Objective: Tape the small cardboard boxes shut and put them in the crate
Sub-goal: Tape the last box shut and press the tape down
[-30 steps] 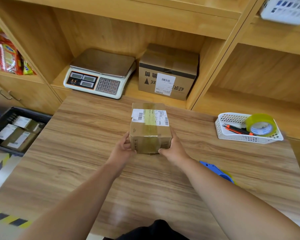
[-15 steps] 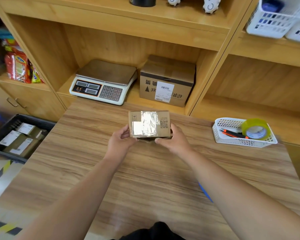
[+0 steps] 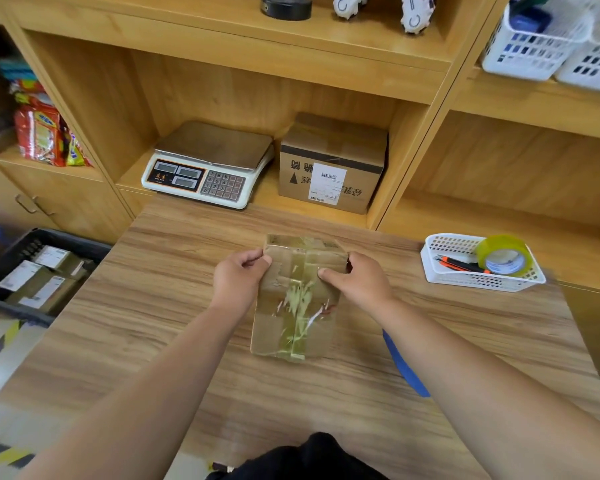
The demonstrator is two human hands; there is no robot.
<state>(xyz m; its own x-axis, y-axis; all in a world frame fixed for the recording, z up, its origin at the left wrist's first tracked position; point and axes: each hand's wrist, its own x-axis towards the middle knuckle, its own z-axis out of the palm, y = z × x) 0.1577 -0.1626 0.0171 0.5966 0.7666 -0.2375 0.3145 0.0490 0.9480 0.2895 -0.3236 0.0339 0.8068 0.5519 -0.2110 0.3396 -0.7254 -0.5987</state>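
A small cardboard box point(image 3: 297, 299) is tipped over the wooden table point(image 3: 160, 306), with a taped face and its seam turned towards me. My left hand point(image 3: 238, 280) grips its upper left edge, fingers curled round it. On the upper right edge my right hand point(image 3: 359, 280) holds it too, thumb pressed on the taped face. The dark crate point(image 3: 0, 268) stands on the floor to the left and holds several small labelled boxes. A blue tape dispenser point(image 3: 404, 365) lies on the table, partly hidden under my right forearm.
A white basket point(image 3: 465, 282) at the table's right end holds a roll of tape point(image 3: 503, 256) and an orange knife. On the shelf behind stand a scale point(image 3: 207, 168) and a larger cardboard box point(image 3: 331, 164). Snack packets point(image 3: 42, 136) fill the left shelf.
Both hands lifted the box off the table and turned it over. The labelled top has gone out of sight and a taped face with the seam is towards me.
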